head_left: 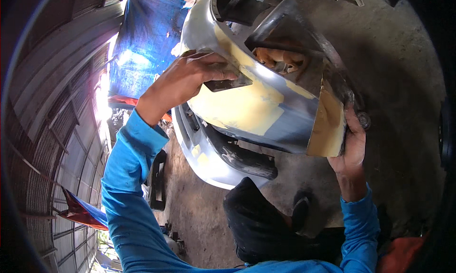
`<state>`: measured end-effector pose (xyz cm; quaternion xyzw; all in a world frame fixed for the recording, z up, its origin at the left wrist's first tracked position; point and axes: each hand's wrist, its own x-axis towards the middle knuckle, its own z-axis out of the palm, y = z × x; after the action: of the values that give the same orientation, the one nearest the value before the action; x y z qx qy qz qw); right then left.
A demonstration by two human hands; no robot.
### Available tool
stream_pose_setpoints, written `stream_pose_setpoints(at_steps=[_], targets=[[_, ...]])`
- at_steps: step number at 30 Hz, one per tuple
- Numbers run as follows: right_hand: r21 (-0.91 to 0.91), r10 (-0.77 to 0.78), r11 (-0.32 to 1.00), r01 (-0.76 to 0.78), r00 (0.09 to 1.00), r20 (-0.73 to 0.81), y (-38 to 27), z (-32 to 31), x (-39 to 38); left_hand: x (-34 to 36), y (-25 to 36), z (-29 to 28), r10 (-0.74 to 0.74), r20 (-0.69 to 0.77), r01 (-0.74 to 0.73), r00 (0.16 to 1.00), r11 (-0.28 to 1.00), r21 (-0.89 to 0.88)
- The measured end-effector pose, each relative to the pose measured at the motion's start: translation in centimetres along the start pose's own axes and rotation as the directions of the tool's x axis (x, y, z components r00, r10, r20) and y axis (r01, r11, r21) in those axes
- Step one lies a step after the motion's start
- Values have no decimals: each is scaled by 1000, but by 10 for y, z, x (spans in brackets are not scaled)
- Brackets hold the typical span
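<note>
A silver-grey car bumper (299, 130) with broad patches of pale yellow filler (237, 109) lies lengthwise before me. My left hand (202, 69) is closed on a thin, dark, flat rectangular piece (230, 83), which lies against or just over the yellow patch. Whether it is a spreader or a sanding sheet I cannot tell. At the bumper's near right end, my right hand (350, 142) grips a tan, stiff cardboard-like sheet (327, 123). Its thumb shows along the sheet's right edge; the other fingers are mostly hidden. Whether that hand also touches the bumper is unclear.
A second silver bumper (213, 163) rests lower, beneath the first. A brown animal (280, 57) shows through the dark frame behind. Blue tarp (142, 40) hangs at the far left beside corrugated metal walls (61, 97). My dark-clothed leg (256, 220) is below.
</note>
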<state>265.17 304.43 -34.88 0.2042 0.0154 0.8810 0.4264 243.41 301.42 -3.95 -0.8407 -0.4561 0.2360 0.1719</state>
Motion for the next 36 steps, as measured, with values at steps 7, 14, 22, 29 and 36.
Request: stream_pose_setpoints(at_steps=[7, 14, 22, 29, 36], targets=[[-51, -18, 999, 16, 999, -34, 6, 0, 7, -36, 14, -3, -6, -61, 16, 998, 984, 176], [-106, 20, 994, -27, 998, -66, 17, 13, 1, -85, 71, 3, -258, -55, 263, 965, 948, 178], [-330, 165, 909, -254, 947, -274, 74, 42, -14, -62, 219, 69, -509, -392, 9, 767, 619, -786], [-416, 118, 858, -301, 904, -410, 64, 44, -2, -114, 165, 76, -479, -233, 323, 846, 809, -491], [-740, -97, 653, -161, 951, -293, 63, 38, -4, -63, 188, 44, -391, -115, 381, 913, 920, -94]])
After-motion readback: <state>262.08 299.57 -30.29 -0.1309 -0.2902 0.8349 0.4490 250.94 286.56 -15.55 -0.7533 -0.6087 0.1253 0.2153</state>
